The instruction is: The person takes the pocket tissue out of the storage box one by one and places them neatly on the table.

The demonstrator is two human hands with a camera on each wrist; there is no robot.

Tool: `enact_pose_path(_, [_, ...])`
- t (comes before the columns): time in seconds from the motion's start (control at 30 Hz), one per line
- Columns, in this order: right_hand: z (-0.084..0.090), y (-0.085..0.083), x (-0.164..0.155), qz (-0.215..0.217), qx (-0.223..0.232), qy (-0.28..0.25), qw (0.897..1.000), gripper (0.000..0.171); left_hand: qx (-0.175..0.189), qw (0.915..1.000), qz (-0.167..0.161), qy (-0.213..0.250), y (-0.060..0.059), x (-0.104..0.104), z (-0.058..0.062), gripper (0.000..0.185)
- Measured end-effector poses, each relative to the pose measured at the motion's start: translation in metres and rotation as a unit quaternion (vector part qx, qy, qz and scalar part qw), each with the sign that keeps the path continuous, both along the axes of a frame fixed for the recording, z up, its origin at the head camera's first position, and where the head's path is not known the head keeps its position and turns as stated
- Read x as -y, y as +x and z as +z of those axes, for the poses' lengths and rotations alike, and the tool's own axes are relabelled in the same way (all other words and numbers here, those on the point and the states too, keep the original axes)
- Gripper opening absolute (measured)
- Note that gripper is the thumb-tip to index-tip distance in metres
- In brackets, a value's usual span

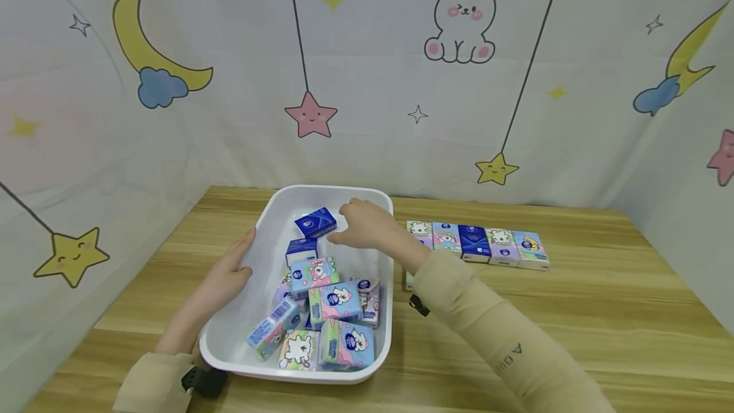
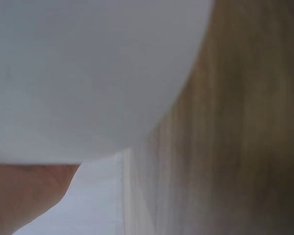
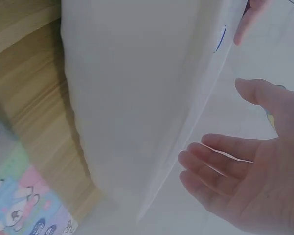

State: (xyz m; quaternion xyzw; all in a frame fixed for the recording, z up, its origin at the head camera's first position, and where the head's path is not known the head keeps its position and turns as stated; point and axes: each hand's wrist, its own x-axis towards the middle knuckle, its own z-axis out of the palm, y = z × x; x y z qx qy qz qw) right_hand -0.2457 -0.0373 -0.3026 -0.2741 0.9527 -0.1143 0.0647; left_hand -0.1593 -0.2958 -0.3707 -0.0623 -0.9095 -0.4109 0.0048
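Note:
A white plastic tub (image 1: 269, 209) stands on the wooden table and holds several small tissue packs (image 1: 327, 301). A dark blue pack (image 1: 315, 222) lies tilted at the tub's far end. My right hand (image 1: 341, 225) reaches over the tub's right rim, fingers relaxed and spread just right of that blue pack. In the right wrist view the right hand (image 3: 249, 171) holds nothing, beside the tub wall (image 3: 137, 98). My left hand (image 1: 230, 268) rests with straight fingers on the tub's left rim; the left wrist view shows the tub wall (image 2: 88, 73) close up.
A row of several tissue packs (image 1: 476, 244) lies on the table (image 1: 602, 311) right of the tub. A fabric backdrop with moons, stars and a rabbit (image 1: 461, 14) closes in the back and both sides.

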Motion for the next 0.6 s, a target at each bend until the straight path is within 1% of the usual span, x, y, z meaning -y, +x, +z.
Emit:
enact_pose_path(0.13, [0.004,-0.004,0.007,-0.015,0.023,0.008,1.0,0.061,0.0,1.0,-0.003,0.0,0.0,-0.002,0.0,0.073])
enact_pose_path(0.3, [0.01,-0.008,0.014,-0.028,0.045,0.023,0.998,0.051,0.007,1.0,0.0,0.0,0.0,-0.003,0.002,0.073])
enact_pose_path(0.43, [0.012,-0.012,0.021,-0.036,0.048,0.033,0.998,0.043,0.009,1.0,0.001,0.0,0.0,-0.003,0.002,0.074])
enact_pose_path(0.6, [0.009,-0.019,0.032,-0.041,0.034,0.048,0.997,0.041,0.009,1.0,0.001,-0.003,0.0,-0.003,0.0,0.075])
